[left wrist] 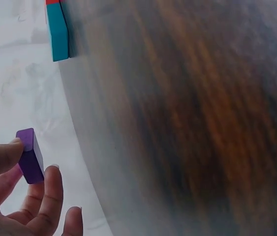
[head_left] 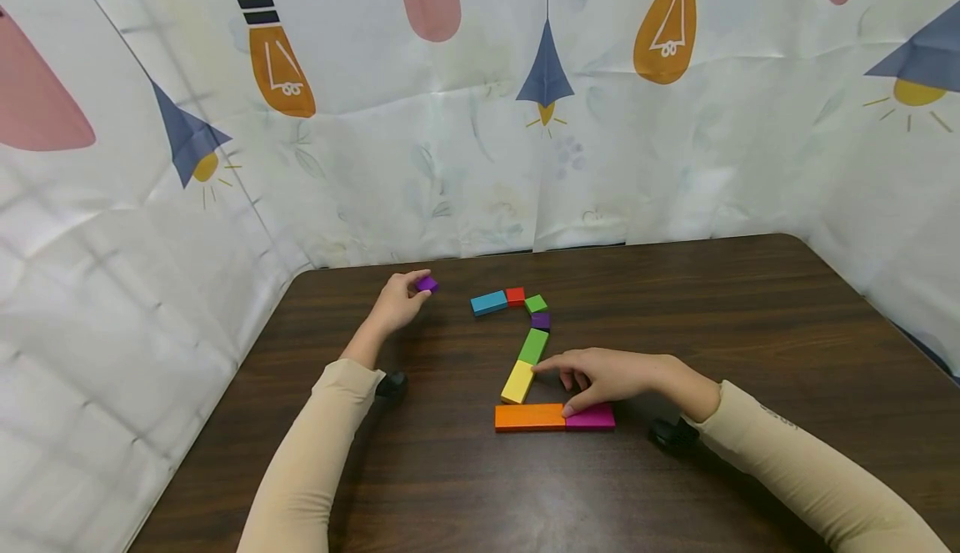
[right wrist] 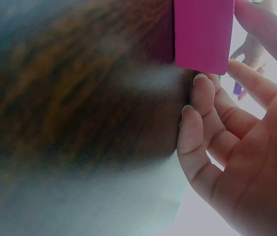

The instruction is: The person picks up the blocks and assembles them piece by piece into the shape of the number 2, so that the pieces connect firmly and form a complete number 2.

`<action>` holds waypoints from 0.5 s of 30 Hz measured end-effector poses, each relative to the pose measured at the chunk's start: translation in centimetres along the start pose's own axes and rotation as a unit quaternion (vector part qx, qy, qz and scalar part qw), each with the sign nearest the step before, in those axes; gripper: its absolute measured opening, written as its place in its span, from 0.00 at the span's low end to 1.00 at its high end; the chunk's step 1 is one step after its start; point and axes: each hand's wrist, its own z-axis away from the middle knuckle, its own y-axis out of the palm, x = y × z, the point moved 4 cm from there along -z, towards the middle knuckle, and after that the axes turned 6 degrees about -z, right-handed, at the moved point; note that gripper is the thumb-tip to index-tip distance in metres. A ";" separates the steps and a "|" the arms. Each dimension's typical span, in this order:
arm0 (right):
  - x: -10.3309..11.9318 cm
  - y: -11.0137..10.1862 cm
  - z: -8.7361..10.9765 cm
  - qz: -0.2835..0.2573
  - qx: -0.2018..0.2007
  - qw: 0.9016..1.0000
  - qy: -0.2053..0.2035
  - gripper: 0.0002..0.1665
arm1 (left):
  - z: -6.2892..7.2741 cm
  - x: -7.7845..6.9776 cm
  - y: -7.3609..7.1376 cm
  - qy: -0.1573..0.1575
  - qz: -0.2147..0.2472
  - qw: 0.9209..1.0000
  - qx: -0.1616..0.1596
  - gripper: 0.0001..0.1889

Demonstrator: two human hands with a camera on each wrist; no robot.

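My left hand pinches a small purple block between thumb and fingers, near the table's far left. At mid-table my right hand rests its thumb on a magenta block, while its index fingertip meets the yellow block. An orange block lies end to end with the magenta one. From the yellow block a curved row runs away from me: a longer green block, a dark purple block, a small green block, a red block and a blue block.
The blocks lie on a dark wood-grain table. Behind it and along the left hangs a white curtain printed with lamps and bulbs. A dark strap device sits at the right wrist, and another at the left.
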 end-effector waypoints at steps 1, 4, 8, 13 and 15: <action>0.2 0.0 0.0 0.000 0.001 1.000 -0.001 0.43 | 0.0 -0.1 0.0 -0.001 -0.001 1.000 0.000 0.24; -0.1 0.1 0.0 -0.001 0.003 1.000 0.005 0.43 | 0.1 -0.2 0.1 0.000 -0.002 1.000 0.000 0.23; 1.6 -0.1 0.3 -0.002 0.001 1.000 0.012 0.42 | 0.0 -0.3 0.4 -0.004 0.003 1.000 0.007 0.24; 3.3 -0.2 0.7 0.006 0.002 1.000 -0.006 0.42 | -0.1 -0.6 0.9 0.002 0.006 1.000 0.019 0.24; 1.5 -0.1 0.4 0.011 0.001 1.000 -0.006 0.42 | -0.1 -0.7 1.1 0.005 0.006 1.000 0.025 0.24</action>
